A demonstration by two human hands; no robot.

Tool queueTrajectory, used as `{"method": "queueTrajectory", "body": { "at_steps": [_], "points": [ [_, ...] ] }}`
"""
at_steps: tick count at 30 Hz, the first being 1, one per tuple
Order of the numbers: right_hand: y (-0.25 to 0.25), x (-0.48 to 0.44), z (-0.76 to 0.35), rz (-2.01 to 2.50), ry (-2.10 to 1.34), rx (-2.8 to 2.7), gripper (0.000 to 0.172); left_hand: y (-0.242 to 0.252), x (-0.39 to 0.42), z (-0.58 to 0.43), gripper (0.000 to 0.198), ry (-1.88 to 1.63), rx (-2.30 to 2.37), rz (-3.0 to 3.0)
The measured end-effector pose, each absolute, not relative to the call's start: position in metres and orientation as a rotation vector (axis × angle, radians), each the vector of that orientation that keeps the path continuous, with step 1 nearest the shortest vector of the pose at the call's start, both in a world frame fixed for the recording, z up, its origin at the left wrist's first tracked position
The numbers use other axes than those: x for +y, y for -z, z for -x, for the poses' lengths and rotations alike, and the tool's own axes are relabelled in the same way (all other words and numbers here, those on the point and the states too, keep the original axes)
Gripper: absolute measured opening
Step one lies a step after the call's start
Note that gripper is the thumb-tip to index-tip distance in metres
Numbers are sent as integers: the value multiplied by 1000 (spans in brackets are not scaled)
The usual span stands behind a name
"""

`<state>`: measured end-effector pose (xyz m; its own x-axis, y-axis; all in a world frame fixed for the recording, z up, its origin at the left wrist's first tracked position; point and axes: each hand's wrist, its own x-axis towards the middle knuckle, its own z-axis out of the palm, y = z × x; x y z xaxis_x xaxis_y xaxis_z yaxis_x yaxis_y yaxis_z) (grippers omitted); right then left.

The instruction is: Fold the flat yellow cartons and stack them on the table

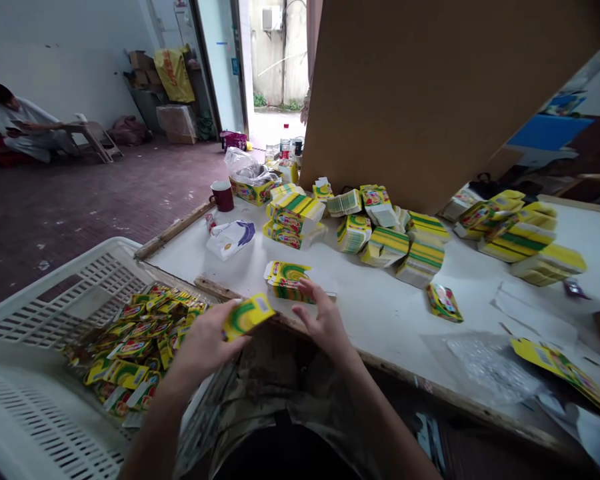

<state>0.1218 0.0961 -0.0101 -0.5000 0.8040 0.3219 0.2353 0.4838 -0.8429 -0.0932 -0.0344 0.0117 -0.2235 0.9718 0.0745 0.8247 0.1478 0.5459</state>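
Observation:
My left hand (207, 341) is closed on a small yellow and green folded carton (249, 314), held above my lap at the table's near edge. My right hand (324, 313) reaches to a short stack of flat yellow cartons (286, 279) on the white table (380, 313); its fingers rest curled on the stack's near side. Whether they grip a carton I cannot make out. A white plastic crate (45, 300) at my left holds several of the same yellow, green and red cartons (140, 340).
Bundles of flat cartons (385, 233) fill the table's middle, with more at the right (520, 233). A red mug (223, 196), a white bag (231, 238) and a large cardboard sheet (430, 93) stand beyond. A person (25, 127) sits far left by the wall.

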Motion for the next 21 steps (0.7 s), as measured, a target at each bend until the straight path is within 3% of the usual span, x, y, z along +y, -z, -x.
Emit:
{"method": "queueTrajectory", "body": {
  "at_steps": [2, 5, 8, 13, 17, 21],
  "points": [
    [12, 116, -120, 1043, -769, -1985, 44, -14, -42, 122, 78, -550, 2411, -1747],
    [17, 138, -116, 1176, -615, -2057, 39, -14, -49, 143, 87, -536, 2523, -1612],
    [20, 147, -112, 1168, -635, -2084, 33, -8, -45, 133, 77, -675, 2317, -1520],
    [12, 141, -113, 1150, -701, -2018, 42, 12, -24, 85, 59, -932, 1824, -1336],
    [4, 108, -111, 973, -1023, -1878, 48, 19, -7, 42, 78, -1431, 1316, -1002],
    [1, 58, -105, 702, -1608, -1689, 53, 3, 9, 6, 63, -1979, 921, -487]
  ]
}}
